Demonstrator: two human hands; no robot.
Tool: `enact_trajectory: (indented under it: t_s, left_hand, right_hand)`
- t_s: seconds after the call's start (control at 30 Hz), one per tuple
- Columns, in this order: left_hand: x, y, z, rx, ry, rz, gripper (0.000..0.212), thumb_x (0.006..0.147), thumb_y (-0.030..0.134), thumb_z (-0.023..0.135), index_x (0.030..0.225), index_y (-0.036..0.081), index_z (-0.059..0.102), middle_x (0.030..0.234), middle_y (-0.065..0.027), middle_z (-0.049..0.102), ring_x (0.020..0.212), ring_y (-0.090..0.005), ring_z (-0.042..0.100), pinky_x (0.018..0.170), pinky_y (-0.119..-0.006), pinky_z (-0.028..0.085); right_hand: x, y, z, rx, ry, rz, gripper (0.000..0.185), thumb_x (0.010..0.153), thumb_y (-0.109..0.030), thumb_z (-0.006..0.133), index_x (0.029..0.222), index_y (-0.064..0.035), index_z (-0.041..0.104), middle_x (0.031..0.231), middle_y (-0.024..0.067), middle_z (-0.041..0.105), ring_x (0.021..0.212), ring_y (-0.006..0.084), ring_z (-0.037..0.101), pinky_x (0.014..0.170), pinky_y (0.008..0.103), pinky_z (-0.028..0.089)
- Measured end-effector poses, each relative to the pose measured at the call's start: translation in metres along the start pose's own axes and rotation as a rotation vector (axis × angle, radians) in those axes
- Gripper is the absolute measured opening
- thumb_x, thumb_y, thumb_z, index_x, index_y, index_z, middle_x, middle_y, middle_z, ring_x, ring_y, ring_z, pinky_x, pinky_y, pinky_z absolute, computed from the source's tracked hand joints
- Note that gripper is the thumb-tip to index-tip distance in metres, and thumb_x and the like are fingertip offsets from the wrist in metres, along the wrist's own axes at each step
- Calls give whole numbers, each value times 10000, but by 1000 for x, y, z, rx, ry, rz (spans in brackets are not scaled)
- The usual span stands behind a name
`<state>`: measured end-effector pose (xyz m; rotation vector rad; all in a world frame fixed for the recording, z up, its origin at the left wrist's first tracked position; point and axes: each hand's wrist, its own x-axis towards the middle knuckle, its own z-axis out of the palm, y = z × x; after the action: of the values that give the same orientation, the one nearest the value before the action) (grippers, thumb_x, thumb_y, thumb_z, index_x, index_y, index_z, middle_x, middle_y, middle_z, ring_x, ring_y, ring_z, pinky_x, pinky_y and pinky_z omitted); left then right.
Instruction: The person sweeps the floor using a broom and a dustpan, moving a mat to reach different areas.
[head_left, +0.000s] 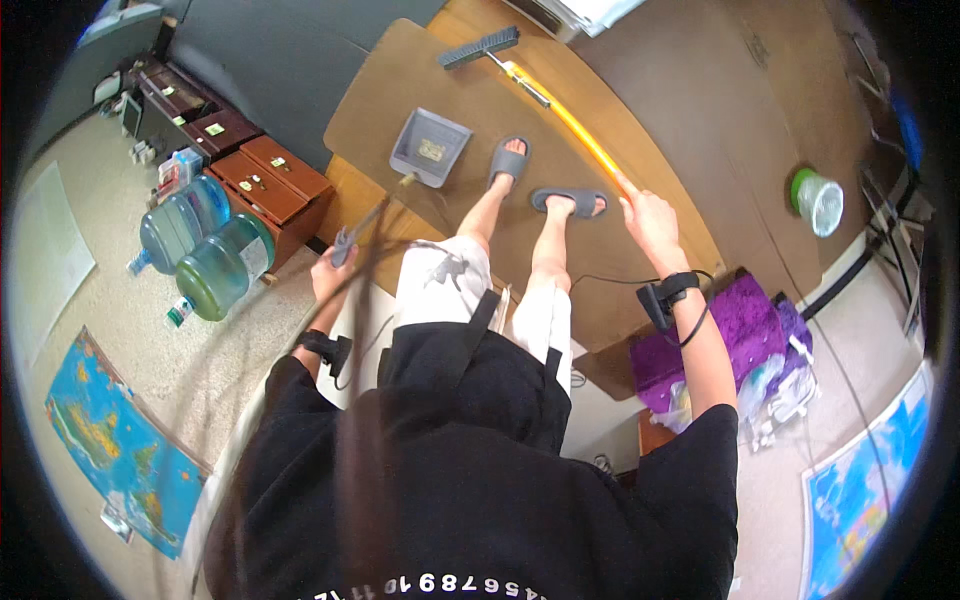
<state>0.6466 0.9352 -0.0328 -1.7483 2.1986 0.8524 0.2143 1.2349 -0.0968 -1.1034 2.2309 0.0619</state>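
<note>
My left hand (331, 271) grips the grey handle of a long-handled dustpan (404, 154), whose grey pan rests on the brown floor mat (367, 97) left of my feet. A small pale patch shows inside the pan; what it is, I cannot tell. With my right hand (651, 225) I hold the orange pole of a broom (581, 135) near its end. The broom's dark bristle head (478, 48) lies farther out, over the wooden floor edge beyond the mat. Broom head and dustpan are apart. Loose hair strands partly cross the dustpan's handle.
Large water-cooler bottles (225, 266) stand at left beside a reddish wooden drawer cabinet (262, 180). At right is a green-rimmed wastebasket (817, 202). Purple cloth (720, 337) and plastic bags (780, 390) lie near my right arm. My slippered feet (510, 161) are between the tools.
</note>
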Motion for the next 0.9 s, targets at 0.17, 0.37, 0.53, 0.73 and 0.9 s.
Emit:
enact_trajectory:
  t_s: [0.17, 0.37, 0.53, 0.73, 0.9]
  left_hand:
    - [-14, -45, 17, -23, 82, 187, 279, 800, 281, 652, 814, 6, 611, 586, -29, 484, 585, -78, 430, 562, -264, 408]
    - [-21, -6, 8, -176, 22, -54, 311, 800, 274, 647, 727, -9, 540, 565, -24, 413, 561, -94, 372, 519, -286, 367]
    - [-16, -17, 0, -227, 12, -108, 292, 799, 258, 643, 734, -5, 535, 570, -13, 400, 562, -92, 353, 507, -281, 349]
    - [-1, -18, -10, -173, 18, -89, 331, 798, 303, 637, 729, -6, 540, 556, -61, 432, 542, -120, 369, 515, -314, 370]
    - [4, -30, -12, -85, -29, -122, 313, 790, 278, 641, 741, -21, 561, 542, -48, 421, 537, -103, 387, 519, -286, 378]
  right_hand:
    - [78, -70, -16, 66, 8, -21, 389, 832, -216, 548, 1218, -205, 502, 741, 156, 623, 692, 311, 627, 621, 414, 507]
    - [154, -129, -12, 27, 27, 4, 402, 841, -161, 493, 1238, -220, 491, 787, 160, 646, 737, 311, 638, 648, 420, 510]
    - [171, -108, -10, -57, -76, 47, 472, 831, -93, 417, 1270, -263, 456, 823, 163, 645, 781, 311, 638, 679, 434, 505]
    - [92, -20, -32, -218, -173, 81, 526, 805, -93, 417, 1289, -300, 427, 806, 174, 632, 744, 333, 624, 656, 444, 499]
    - [5, 54, -65, -370, -313, 133, 521, 830, -120, 450, 1305, -325, 386, 788, 171, 637, 707, 340, 623, 628, 446, 508]
